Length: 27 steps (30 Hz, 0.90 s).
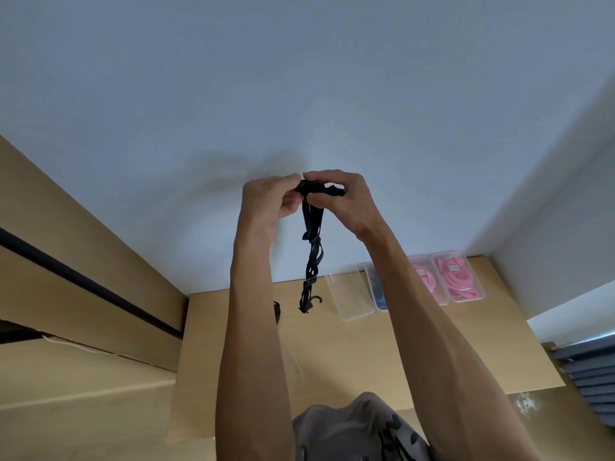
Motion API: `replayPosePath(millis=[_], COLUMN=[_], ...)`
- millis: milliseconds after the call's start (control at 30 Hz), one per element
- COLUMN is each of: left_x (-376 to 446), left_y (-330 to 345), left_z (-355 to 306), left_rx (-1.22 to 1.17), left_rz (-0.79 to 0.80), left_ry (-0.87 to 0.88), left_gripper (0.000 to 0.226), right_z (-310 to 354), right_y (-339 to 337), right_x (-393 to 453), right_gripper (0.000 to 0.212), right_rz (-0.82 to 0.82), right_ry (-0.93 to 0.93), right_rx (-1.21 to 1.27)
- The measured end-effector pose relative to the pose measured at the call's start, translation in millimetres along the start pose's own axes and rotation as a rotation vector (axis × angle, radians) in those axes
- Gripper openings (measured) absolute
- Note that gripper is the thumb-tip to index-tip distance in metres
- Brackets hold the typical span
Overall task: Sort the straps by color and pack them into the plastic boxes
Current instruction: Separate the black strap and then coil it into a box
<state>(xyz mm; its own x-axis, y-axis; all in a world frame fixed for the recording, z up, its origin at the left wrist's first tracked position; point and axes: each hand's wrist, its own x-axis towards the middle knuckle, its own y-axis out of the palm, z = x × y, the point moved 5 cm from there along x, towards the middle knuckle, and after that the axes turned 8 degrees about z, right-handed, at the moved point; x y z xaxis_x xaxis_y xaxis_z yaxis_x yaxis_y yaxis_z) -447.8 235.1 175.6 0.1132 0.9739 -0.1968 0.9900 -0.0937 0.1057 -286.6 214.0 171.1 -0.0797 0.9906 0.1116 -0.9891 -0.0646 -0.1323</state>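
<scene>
Holding a bunch of black straps [311, 247] up at arm's length, near the centre of the view, well above the wooden table [416, 344]. Pinching the top of the bunch with the left hand [269, 202], fingers curled round the dark fold; gripping the same fold from the 3 o'clock side with the right hand [342, 201], thumb and fingers closed on it. Letting the rest dangle straight down toward 6 o'clock, with small hooks and sliders hanging at the lower end, clear of the table. Probably gathering or folding the loops into a compact bundle before packing. Doing this well likely means keeping the fold tight between both thumbs, doubling the hanging length up evenly instead of bunching it, and tucking the hooks inward to keep them from snagging. Waiting at about 4 o'clock from the hands: a row of plastic boxes against the wall, namely an empty clear box [349, 296], just beside it a box of blue straps [377, 287] partly hidden by the right forearm, then two boxes of pink straps [457, 279] farther toward 3 o'clock. Lying near 7 o'clock of the dangling end, another dark item [276, 309], half hidden behind the left forearm and too covered to identify. Aiming, most likely, for the empty clear box, since no black set is showing in any box.
</scene>
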Motion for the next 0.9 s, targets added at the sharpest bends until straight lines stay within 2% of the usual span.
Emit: replayPosePath(millis=[67, 200, 300, 400, 500, 567, 633, 700, 767, 833, 900], left_x=[-1, -1, -2, -2, -3, -4, -3, 0, 5, 8, 10], left_y=[0, 6, 12, 10, 9, 9, 10, 9, 6, 4, 2], left_z=[-2, -2, -2, -3, 0, 2, 3, 4, 8, 11, 11], left_rx=[-0.06, -0.069, -0.035, 0.129, 0.297, 0.331, 0.318, 0.303, 0.309, 0.193, 0.067], left_rz=[0.019, 0.029, 0.026, -0.052, -0.114, -0.11, -0.064, -0.023, 0.001, 0.035, 0.031], left_ry=[0.057, 0.184, 0.333, 0.473, 0.511, 0.517, 0.481, 0.358, 0.181, 0.04, -0.031], left_gripper=[0.007, 0.019, 0.024, 0.032, 0.027, 0.023, 0.015, 0.01, 0.023, 0.043, 0.049], right_z=[-4, -10, -11, -12, -10, -7, -5, -5, -8, -12, -15], right_y=[-1, 1, 3, 7, 6, 2, -1, -2, -5, -8, -9], right_x=[-1, -4, -4, -4, -4, -2, -1, -2, -2, -1, -1], right_gripper=[0.036, 0.035, 0.03, 0.026, 0.03, 0.03, 0.026, 0.026, 0.029, 0.027, 0.022], right_rz=[-0.013, -0.078, -0.073, -0.009, 0.019, -0.027, -0.077, -0.1, -0.112, -0.098, -0.06], right_ry=[0.03, 0.069, 0.07, 0.102, 0.128, 0.097, 0.063, 0.059, 0.07, 0.078, 0.068], right_rx=[0.071, 0.273, 0.318, 0.298, 0.279, 0.229, 0.22, 0.25, 0.272, 0.263, 0.253])
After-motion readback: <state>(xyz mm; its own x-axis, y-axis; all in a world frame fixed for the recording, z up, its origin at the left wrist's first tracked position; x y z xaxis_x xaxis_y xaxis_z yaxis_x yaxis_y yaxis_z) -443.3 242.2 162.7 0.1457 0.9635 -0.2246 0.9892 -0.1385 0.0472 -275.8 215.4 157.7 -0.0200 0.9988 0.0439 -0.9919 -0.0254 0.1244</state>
